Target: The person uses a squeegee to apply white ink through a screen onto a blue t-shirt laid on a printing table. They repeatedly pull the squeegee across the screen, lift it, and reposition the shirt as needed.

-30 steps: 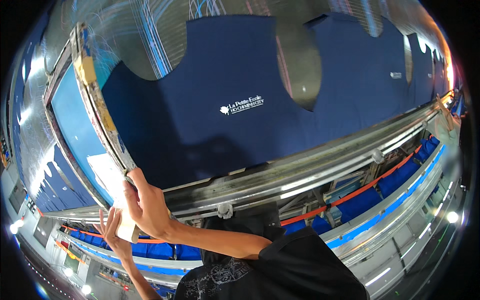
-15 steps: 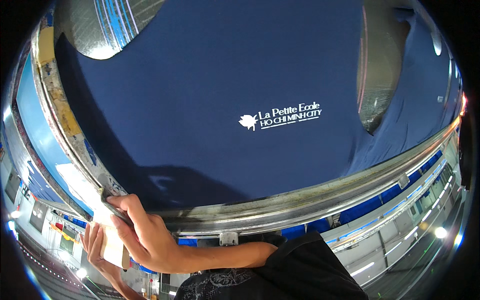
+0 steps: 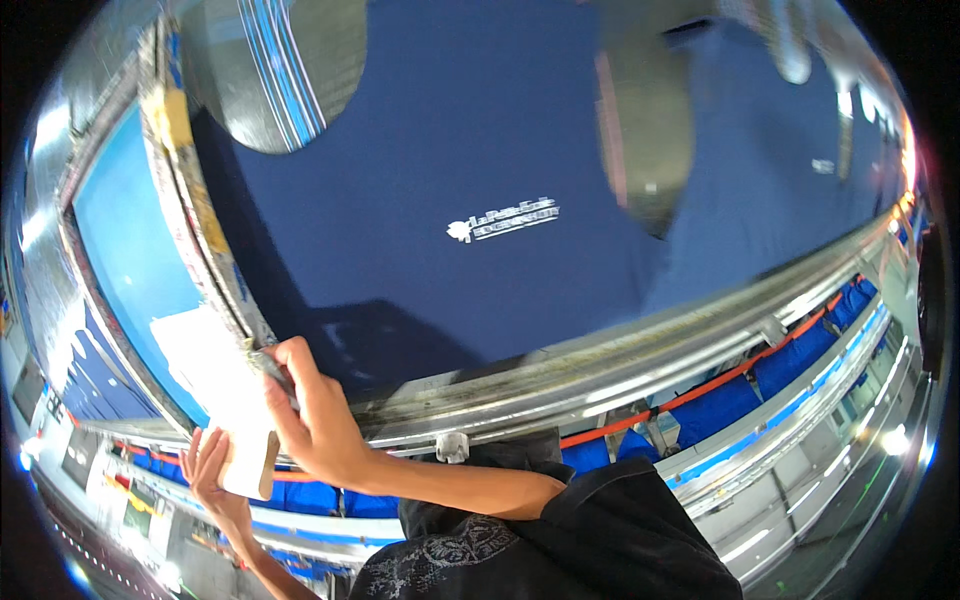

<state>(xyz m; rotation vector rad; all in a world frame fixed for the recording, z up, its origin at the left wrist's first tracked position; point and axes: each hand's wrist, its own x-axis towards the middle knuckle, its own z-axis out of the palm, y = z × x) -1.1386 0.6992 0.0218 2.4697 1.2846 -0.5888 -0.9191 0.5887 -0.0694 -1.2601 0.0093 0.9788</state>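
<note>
We are pinching the flat white card [image 3: 215, 385] between 2 hands at the metal frame's [image 3: 205, 240] lower corner: right hand [image 3: 320, 425] clamped on top, left hand [image 3: 210, 470] spread beneath. It looks light, stiff and best held by its edges.

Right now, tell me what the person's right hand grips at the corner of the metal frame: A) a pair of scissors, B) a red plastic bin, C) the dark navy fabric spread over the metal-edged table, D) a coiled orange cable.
C: the right hand curls its fingers over the corner of the dark navy fabric at the metal frame.
</note>
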